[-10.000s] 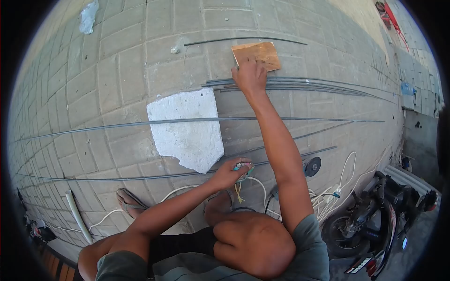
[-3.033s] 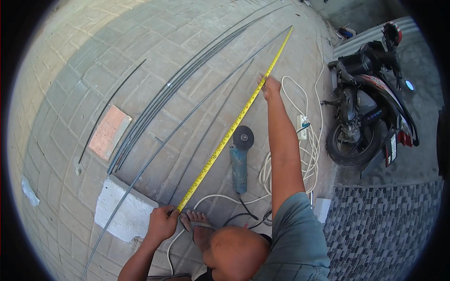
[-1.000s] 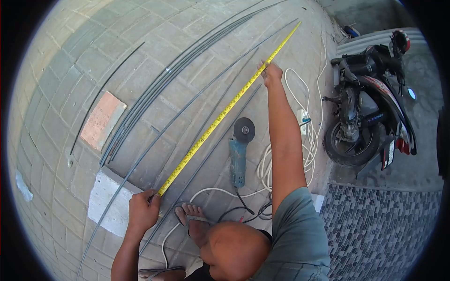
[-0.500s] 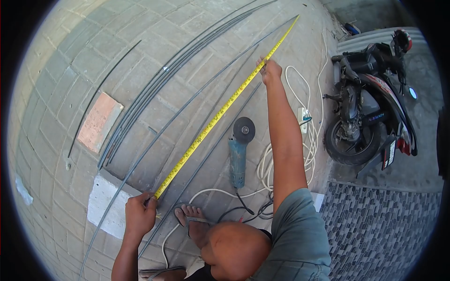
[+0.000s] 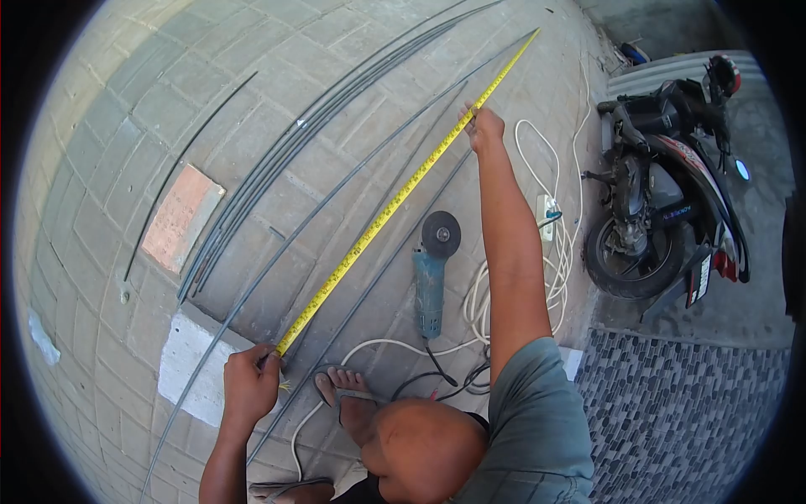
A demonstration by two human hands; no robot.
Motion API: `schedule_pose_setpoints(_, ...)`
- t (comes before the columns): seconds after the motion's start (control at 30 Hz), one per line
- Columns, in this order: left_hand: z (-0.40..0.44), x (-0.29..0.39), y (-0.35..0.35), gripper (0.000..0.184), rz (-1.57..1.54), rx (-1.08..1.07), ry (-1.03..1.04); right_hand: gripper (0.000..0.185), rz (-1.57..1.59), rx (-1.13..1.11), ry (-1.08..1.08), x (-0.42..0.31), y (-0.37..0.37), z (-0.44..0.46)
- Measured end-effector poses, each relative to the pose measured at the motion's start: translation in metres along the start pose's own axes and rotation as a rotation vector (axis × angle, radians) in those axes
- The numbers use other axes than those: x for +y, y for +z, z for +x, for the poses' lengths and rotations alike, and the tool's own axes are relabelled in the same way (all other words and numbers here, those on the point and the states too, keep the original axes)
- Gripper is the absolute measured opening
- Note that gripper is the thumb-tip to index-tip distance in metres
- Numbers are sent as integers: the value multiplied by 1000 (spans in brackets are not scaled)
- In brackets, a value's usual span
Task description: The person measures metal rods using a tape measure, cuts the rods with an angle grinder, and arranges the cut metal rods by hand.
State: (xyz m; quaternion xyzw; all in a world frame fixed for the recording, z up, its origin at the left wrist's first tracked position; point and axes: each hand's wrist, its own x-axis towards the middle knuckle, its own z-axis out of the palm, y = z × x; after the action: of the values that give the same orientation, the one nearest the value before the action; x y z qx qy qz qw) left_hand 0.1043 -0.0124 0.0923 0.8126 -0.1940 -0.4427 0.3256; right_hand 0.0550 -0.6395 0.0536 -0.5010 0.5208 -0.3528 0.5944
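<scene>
A yellow tape measure (image 5: pixel 378 223) stretches diagonally from near my left foot up to the far right. My left hand (image 5: pixel 252 385) is closed around its near end, above a white block (image 5: pixel 197 370). Further along, my right hand (image 5: pixel 484 128) grips the blade, which runs on past it toward the far end of a long metal rod (image 5: pixel 323 200). That rod lies left of the tape and crosses the white block. Another rod (image 5: pixel 378 277) lies on the right side of the tape. Between my arms, an angle grinder (image 5: pixel 430 277) rests on the paving.
Several bundled rods (image 5: pixel 277 155) curve across the paving at left, beside a reddish block (image 5: pixel 183 217) and a single rod (image 5: pixel 189 151). A coiled white cable (image 5: pixel 477 311) and a power strip (image 5: pixel 546 220) lie right of the grinder. A motorcycle (image 5: pixel 663 185) stands at right.
The view has shifted very slightly. Both hands keep their hold on the tape measure, and nothing else has visibly moved.
</scene>
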Motion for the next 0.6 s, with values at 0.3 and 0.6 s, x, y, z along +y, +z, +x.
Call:
schedule_pose_setpoints(0.3,7,-9,-15,24,65,64,2,35,52,-119,71,20,7,-10)
schedule_pose_setpoints(0.6,6,-31,-57,25,246,175,-40,49,122,-216,181,91,43,-76)
